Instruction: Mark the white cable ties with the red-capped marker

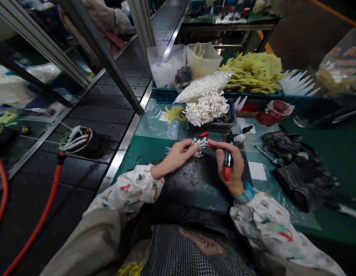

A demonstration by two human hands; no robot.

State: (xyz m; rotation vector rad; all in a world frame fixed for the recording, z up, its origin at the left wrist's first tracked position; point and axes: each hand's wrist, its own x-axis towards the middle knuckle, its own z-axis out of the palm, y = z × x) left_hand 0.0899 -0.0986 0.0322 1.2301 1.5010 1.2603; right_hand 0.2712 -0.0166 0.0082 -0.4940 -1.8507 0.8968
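Left grip (178,155): narrow, fingertips pinched on a small bunch of white plastic sprigs (199,145) with metal-coloured ends. Right grip (233,165): closed around an upright marker (228,155), with green barrel, red end below the fist and dark tip above. Both grips stood just apart, above a dark mat (195,184) on a green desk (134,153).

Ahead of the grips: a red cap (203,133) lying on the desk, then a tray (212,127) heaped with white sprays (205,109). Farther ahead: a clear bag of white pieces (203,87) and a heap of yellow plastic parts (254,73), both at a blue crate (163,94).

Right of the right grip: a white paper square (257,171) and black gloves (295,172), with a red cup (274,113) beyond them.

Left of the left grip, off the desk: a dark conveyor belt (103,115) carrying a bowl of white sprays (76,140), and an orange hose (48,195).
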